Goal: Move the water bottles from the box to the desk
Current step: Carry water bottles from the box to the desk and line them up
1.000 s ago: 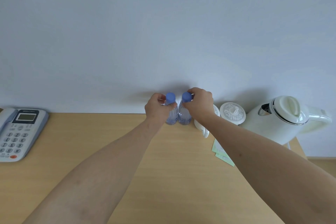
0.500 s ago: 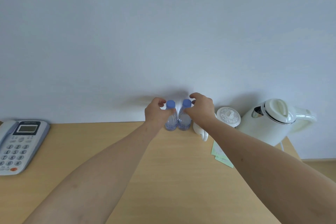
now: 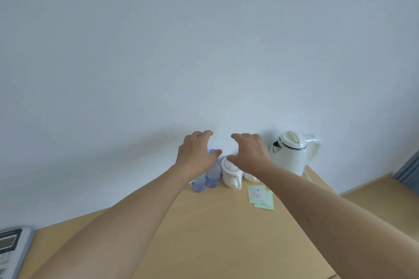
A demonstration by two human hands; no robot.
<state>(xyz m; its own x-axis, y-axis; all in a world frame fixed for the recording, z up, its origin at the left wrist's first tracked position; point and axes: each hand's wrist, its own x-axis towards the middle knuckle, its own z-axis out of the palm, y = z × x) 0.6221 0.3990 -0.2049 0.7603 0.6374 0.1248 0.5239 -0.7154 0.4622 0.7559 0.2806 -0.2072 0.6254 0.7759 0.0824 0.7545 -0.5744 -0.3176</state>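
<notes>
Bottles [image 3: 206, 178]: two, small, clear plastic, upright on the desk [image 3: 217, 229], at its far edge against the wall [image 3: 204, 52]. They stand side by side, touching or nearly so. Blue cap [image 3: 212, 152] of the right one is partly visible; the left bottle's top is hidden behind the left hand. Both look full of clear liquid, though the picture is soft there and the level cannot be read.

Cup [image 3: 230, 174]: white, with a handle toward the camera, just right of the bottles. A white lid or cover sits on its top; contents not visible. A second white item just right of it is mostly hidden by the right forearm.

Kettle [image 3: 292, 154]: white, lid closed, dark band below the lid, handle to the right, at the right rear corner of the desk. Contents not visible.

Left hand [image 3: 196, 156]: raised above the bottles, fingers spread and loosely bent, thumb tip in front of the blue cap. Grip released; it holds nothing. Whether the thumb touches the cap cannot be told.

Right hand [image 3: 249, 152]: raised above the cup, fingers spread and loosely bent, thumb pointing toward the left hand. Grip released; holds nothing.

Hands are apart, a clear gap of wall showing between them.

Other: two pale green packets [image 3: 260, 197], overlapping, flat on the desk near the cup. Phone [image 3: 11, 251], grey, keypad and display, at the lower left edge, cut off by the frame.
</notes>
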